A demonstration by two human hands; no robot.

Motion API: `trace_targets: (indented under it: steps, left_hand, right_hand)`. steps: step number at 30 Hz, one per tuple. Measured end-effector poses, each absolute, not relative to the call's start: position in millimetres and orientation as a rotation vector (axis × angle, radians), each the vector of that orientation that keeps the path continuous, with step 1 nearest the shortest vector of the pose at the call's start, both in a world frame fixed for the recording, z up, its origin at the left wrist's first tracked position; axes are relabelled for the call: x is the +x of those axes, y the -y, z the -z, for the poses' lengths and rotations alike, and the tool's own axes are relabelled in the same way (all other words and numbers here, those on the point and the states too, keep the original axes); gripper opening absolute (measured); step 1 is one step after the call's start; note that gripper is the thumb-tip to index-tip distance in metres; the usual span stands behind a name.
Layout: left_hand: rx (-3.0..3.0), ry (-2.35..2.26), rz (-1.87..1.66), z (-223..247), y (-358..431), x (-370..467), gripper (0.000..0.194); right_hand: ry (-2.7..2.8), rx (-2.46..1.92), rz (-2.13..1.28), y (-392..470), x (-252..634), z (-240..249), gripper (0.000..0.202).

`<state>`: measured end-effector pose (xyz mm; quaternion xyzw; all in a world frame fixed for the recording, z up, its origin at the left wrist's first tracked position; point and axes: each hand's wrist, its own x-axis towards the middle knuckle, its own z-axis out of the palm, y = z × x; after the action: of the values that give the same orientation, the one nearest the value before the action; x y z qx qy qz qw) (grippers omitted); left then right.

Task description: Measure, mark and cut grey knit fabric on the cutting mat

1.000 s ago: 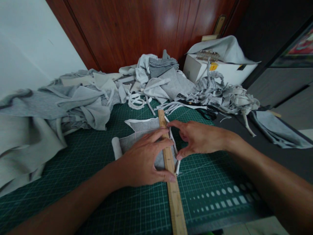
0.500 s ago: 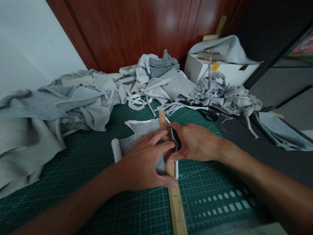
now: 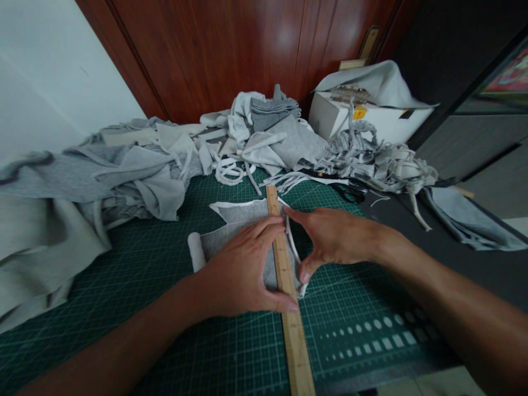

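A piece of grey fabric [image 3: 216, 237] with pale edges lies on a green cutting mat [image 3: 330, 308]. Across its right part runs a wooden ruler [image 3: 284, 269], pointing away from me. My left hand [image 3: 241, 267] holds the ruler down on the fabric, fingertips at its far part and thumb nearer me; it hides the fabric's middle. At the fabric's right edge is my right hand [image 3: 338, 236], index finger and thumb wide apart, each touching that edge. The fabric's left edge is rolled up.
Heaped grey and white cloth [image 3: 136, 170] lines the left and back of the mat. Black scissors [image 3: 350, 192] lie at the back right, beside white fabric strips [image 3: 305, 177]. Behind them stand a white box [image 3: 375, 118] and a tangle of strips [image 3: 402, 168]. A reddish wooden door [image 3: 231, 49] is behind.
The fabric's right edge, folded up against the ruler before, now spreads out to its right. My right thumb has moved right, off the ruler. The left hand stays on the ruler.
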<state>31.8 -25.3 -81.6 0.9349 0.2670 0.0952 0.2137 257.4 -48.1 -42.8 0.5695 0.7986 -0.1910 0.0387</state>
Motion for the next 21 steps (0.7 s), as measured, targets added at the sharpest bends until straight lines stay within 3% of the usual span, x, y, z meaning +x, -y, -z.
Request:
trace_targets:
  steps: [5,9,21]
  left_hand:
    - [2.605,-0.680,-0.266,77,26,31,0.099]
    - [2.615,-0.699,-0.245,76,26,30,0.100]
    - [2.550,-0.718,-0.260,78,26,32,0.107]
  right_hand:
    - [-2.483,1.803,0.570,60,258,45,0.113]
    - [-2.507,1.822,0.462,65,258,47,0.100]
    - [-2.524,1.748,0.738,63,262,48,0.094]
